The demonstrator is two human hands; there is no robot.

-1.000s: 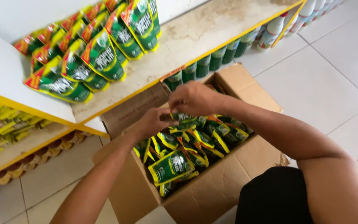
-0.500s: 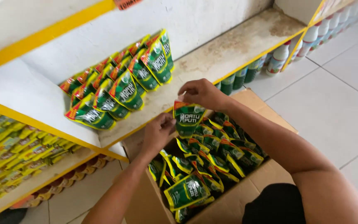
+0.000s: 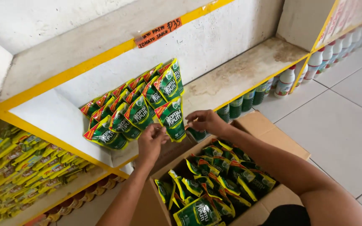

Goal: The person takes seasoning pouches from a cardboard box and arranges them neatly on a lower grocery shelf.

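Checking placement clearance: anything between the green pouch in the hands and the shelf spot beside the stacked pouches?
Nothing visible. Both the left hand and the right hand hold the green pouch at the shelf edge, right beside the row of pouches. The bare shelf to its right shows only stains.

It was a small shop. Rows of green pouches (image 3: 135, 111) stood at the front edge of a yellow-trimmed shelf (image 3: 248, 71) under a handwritten orange price tag (image 3: 158, 32). White bottles (image 3: 315, 62) lined a lower shelf, and an open carton (image 3: 269, 129) of stock sat on the tiled floor (image 3: 340, 121).
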